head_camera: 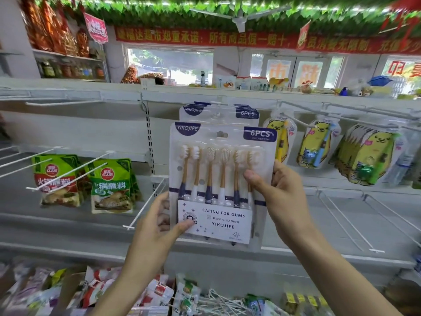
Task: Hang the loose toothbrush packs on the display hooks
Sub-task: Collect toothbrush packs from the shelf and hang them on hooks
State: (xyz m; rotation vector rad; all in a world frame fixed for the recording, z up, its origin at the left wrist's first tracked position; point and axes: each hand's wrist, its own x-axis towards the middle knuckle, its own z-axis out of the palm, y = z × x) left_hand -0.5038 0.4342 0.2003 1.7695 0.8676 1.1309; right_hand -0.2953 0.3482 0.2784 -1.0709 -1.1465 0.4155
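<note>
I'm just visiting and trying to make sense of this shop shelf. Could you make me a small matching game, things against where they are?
Things:
1. held toothbrush pack
2. bear-shaped toothbrush packs
3. green sauce pouches
4. ceiling fan

Places:
A. overhead, under the green leaf garland
B. on hooks, right of the held pack
C. between both hands, centre
D. on hooks, left of the held pack

Pairs: 1-C, 2-B, 3-D, 4-A

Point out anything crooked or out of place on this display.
Nothing damaged. The held toothbrush pack tilts slightly, gripped by the left hand and right hand, its hang hole not yet on the hook holding the hung packs.
</note>
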